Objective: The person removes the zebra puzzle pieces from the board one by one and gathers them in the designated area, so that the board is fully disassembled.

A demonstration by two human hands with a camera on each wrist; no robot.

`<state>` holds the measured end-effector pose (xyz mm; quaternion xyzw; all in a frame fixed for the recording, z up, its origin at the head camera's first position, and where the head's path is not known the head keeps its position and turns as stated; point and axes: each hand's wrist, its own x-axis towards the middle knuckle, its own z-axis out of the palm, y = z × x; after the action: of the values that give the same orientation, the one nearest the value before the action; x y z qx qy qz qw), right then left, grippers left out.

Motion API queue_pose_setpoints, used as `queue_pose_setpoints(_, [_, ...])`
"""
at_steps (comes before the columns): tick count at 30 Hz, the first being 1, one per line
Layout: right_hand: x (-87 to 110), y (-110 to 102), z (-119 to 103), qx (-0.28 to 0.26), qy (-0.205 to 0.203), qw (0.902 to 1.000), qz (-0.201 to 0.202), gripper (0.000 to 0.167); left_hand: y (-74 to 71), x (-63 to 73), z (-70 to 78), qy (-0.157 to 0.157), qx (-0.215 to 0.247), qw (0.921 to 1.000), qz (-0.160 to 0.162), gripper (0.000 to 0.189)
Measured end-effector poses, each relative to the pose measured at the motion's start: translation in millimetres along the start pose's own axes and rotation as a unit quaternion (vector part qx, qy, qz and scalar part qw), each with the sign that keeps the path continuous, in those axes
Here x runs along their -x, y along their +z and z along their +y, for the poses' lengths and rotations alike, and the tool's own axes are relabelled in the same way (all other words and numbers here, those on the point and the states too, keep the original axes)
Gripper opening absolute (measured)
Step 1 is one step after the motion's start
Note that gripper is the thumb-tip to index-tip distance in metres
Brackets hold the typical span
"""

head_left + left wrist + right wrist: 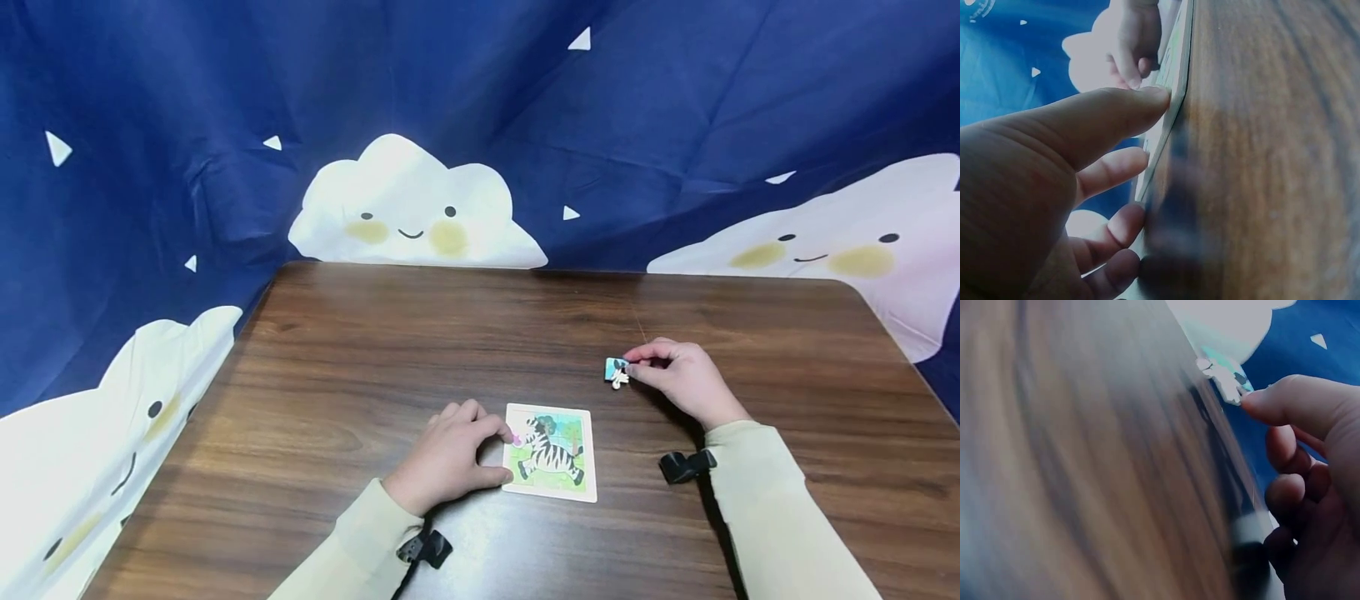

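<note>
A square zebra jigsaw puzzle (550, 452) with a pale frame lies flat on the table. My left hand (453, 454) rests at its left edge, thumb and index fingertip spread apart along the frame. In the left wrist view, the thumb (1110, 115) lies against the edge of the board (1175, 81) while the other fingers are loosely bent. Farther back and to the right, my right hand (686, 379) pinches small puzzle pieces (617, 372), blue with white and black, between thumb and fingers. The right wrist view shows these pieces (1227, 381) at the thumb tip, close over the table.
The brown wooden table (360, 350) extends around both hands. Behind it hangs a blue curtain (600, 125) with white clouds and triangles. Black camera straps (686, 467) sit on both wrists, over light sleeves (780, 508).
</note>
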<state>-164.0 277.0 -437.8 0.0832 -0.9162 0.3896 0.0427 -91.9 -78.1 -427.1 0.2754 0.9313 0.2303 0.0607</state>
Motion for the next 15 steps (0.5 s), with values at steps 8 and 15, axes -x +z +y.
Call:
queue_pose_setpoints(8, [-9.1, -24, 13, 0.003, 0.037, 0.9989, -0.028, 0.023, 0.0, -0.7, 1.1, 0.002, -0.001, 1.0000, 0.006, 0.036])
queue_pose_setpoints(15, [-21.2, -40, 24, 0.026, 0.041, 0.9980, -0.041, 0.026, 1.1, -0.4, -0.6, 0.002, 0.006, 0.9999, 0.008, 0.035])
